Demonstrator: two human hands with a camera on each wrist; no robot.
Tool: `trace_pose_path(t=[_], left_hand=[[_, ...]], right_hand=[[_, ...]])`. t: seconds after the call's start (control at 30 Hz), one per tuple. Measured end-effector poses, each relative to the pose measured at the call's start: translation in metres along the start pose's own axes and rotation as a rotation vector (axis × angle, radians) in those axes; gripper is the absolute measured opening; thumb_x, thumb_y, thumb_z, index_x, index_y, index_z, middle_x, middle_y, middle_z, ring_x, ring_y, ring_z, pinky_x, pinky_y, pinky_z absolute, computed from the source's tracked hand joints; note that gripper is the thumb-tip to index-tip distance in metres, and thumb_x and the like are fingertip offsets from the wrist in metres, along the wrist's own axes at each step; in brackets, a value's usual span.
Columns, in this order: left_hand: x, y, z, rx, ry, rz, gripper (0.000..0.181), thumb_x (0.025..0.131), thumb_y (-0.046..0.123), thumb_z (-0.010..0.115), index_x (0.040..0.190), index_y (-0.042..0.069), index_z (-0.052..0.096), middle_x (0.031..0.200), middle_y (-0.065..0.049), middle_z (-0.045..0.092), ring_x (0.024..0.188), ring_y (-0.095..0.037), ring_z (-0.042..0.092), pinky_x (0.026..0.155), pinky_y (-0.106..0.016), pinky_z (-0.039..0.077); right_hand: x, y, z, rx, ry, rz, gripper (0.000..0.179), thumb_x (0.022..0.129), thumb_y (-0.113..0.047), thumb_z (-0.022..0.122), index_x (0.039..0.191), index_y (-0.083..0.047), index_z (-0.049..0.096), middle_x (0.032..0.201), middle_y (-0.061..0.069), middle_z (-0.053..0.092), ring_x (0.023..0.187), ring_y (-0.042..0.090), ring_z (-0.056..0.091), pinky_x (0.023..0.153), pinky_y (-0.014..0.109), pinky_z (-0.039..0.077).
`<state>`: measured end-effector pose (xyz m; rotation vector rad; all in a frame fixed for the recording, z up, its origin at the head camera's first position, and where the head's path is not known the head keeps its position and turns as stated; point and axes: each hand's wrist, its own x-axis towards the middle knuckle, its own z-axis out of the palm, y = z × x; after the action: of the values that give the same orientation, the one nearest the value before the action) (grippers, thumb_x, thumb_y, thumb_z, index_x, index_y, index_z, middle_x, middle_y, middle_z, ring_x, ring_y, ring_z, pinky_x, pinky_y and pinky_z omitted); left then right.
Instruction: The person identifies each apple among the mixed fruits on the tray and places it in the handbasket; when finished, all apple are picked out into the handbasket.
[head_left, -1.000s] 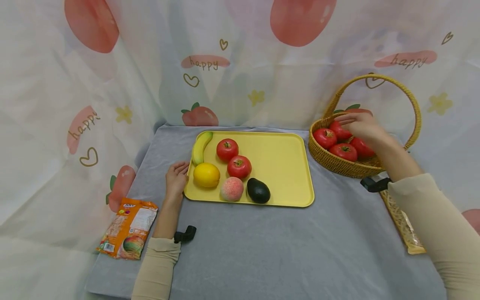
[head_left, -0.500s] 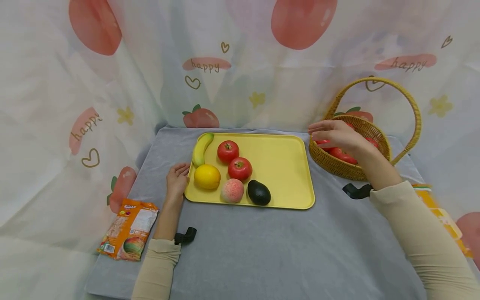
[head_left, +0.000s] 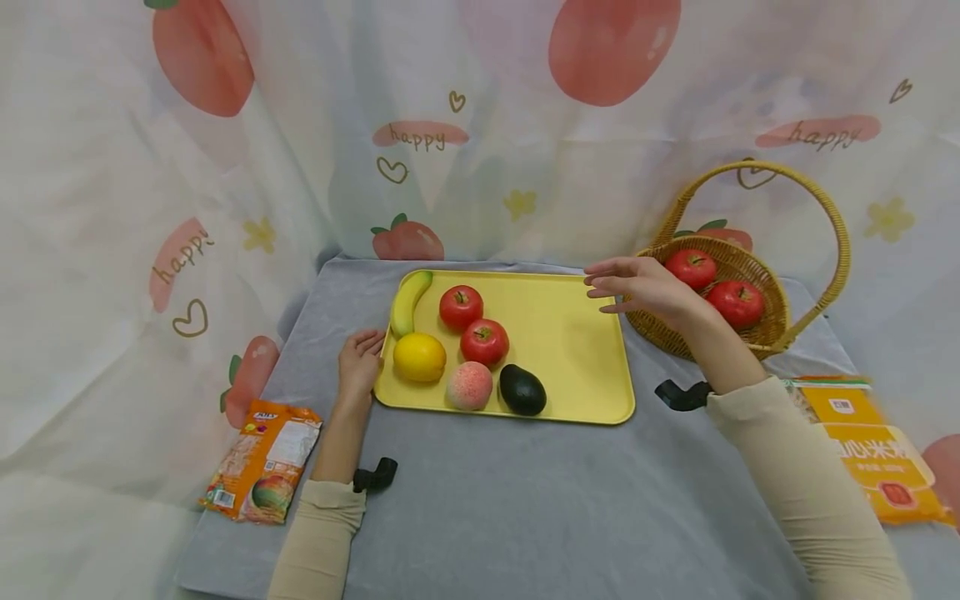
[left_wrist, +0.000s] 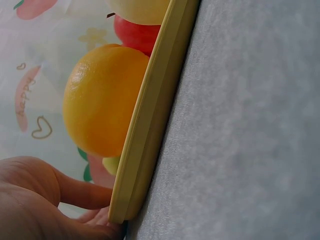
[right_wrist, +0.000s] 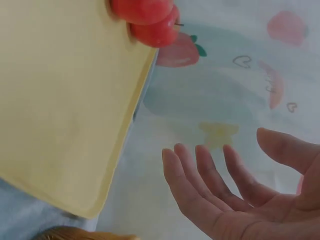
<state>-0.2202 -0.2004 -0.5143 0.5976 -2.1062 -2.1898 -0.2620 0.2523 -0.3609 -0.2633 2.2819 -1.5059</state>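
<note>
My left hand [head_left: 361, 360] lies at the left edge of a yellow tray [head_left: 558, 321], its thumb and fingertips right at the rim in the left wrist view. Extended and holding nothing, the fingers of my right hand [head_left: 647, 290] spread over the tray's right edge, between tray and basket. On the tray sit a banana [head_left: 410, 303], a lemon [head_left: 419, 358], two red apples [head_left: 461, 307], a peach [head_left: 469, 386] and an avocado [head_left: 522, 390]. More red apples [head_left: 736, 303] show in the wicker basket [head_left: 780, 340]; my right hand hides part of the basket.
An orange snack bag [head_left: 262, 462] lies beside my left forearm. Another orange-yellow packet [head_left: 877, 454] is at the far right, partly behind my right sleeve. A grey cloth [head_left: 487, 500] covers the table, with a printed curtain [head_left: 562, 200] behind.
My right hand has moved left out of the basket to the tray's right edge, nothing in it. The packet at the right has come into view. My left hand stays at the rim.
</note>
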Motion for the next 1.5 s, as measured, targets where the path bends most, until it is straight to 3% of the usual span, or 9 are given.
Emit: trace_pose_path(t=[0.23, 0.53, 0.87, 1.33, 1.5], left_hand=[[0.001, 0.000, 0.000, 0.007, 0.023, 0.018, 0.054, 0.097, -0.018, 0.038, 0.149, -0.001, 0.044, 0.149, -0.020, 0.053, 0.141, -0.030, 0.052, 0.116, -0.041, 0.043], [0.002, 0.002, 0.000, 0.000, 0.018, 0.025, 0.054, 0.097, -0.017, 0.039, 0.148, -0.001, 0.044, 0.149, -0.021, 0.053, 0.141, -0.030, 0.052, 0.117, -0.041, 0.043], [0.002, 0.001, -0.002, 0.014, 0.019, 0.018, 0.055, 0.096, -0.018, 0.039, 0.149, -0.001, 0.044, 0.149, -0.021, 0.053, 0.141, -0.031, 0.051, 0.117, -0.041, 0.043], [0.002, 0.002, -0.001, 0.004, 0.021, 0.017, 0.057, 0.094, -0.020, 0.039, 0.148, -0.002, 0.044, 0.148, -0.021, 0.053, 0.140, -0.031, 0.052, 0.117, -0.042, 0.043], [0.003, 0.000, 0.000, 0.010, 0.014, 0.005, 0.057, 0.095, -0.020, 0.039, 0.148, -0.001, 0.045, 0.148, -0.020, 0.054, 0.140, -0.030, 0.052, 0.116, -0.041, 0.043]], right_hand=[[0.008, 0.000, 0.013, 0.097, -0.011, -0.013, 0.048, 0.108, -0.025, 0.059, 0.148, -0.001, 0.052, 0.147, 0.019, 0.058, 0.119, 0.020, 0.069, 0.104, 0.054, 0.052], [0.016, -0.001, 0.039, 0.069, -0.043, -0.028, 0.049, 0.107, -0.026, 0.061, 0.149, -0.002, 0.052, 0.147, 0.020, 0.057, 0.134, 0.039, 0.057, 0.104, 0.056, 0.053], [0.033, 0.009, 0.066, 0.168, -0.104, -0.033, 0.046, 0.108, -0.023, 0.059, 0.148, 0.000, 0.051, 0.147, 0.023, 0.055, 0.137, 0.045, 0.052, 0.106, 0.064, 0.047], [0.055, 0.024, 0.101, 0.258, -0.113, 0.017, 0.044, 0.108, -0.020, 0.057, 0.147, 0.002, 0.051, 0.152, 0.031, 0.048, 0.139, 0.050, 0.048, 0.106, 0.062, 0.048], [0.058, 0.031, 0.107, 0.229, -0.085, 0.041, 0.047, 0.108, -0.017, 0.057, 0.149, 0.004, 0.048, 0.152, 0.032, 0.047, 0.138, 0.049, 0.049, 0.105, 0.063, 0.048]])
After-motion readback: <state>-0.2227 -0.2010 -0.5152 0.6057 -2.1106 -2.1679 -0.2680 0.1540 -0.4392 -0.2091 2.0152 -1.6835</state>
